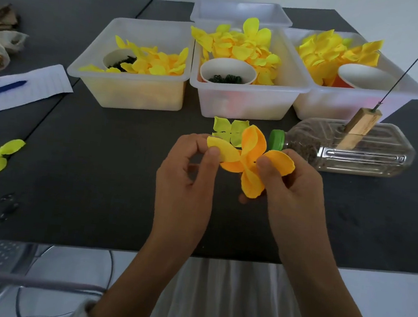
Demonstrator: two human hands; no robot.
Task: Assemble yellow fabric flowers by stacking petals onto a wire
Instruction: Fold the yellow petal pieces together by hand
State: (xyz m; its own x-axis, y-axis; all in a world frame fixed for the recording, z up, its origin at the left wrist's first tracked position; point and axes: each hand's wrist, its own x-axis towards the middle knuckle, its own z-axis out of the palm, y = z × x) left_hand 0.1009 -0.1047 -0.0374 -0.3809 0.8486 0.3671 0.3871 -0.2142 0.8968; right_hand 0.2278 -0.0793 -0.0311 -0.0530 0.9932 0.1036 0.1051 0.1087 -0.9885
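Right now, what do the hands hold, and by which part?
Both pinch one orange petal piece: left hand its left petal, right hand its right petal.

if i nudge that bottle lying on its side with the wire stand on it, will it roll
Probably not easily: the bottle looks flat-sided and filled with dark grains, so likely heavy. The wooden block holding the wire sticks up, so a hard push might wobble it.

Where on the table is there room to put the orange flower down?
Bare dark table lies left of the left hand, between the loose petals and the hands. More bare table sits right of the right hand, below the bottle. It is crowded behind, where three tubs and the greenish petal piece sit.
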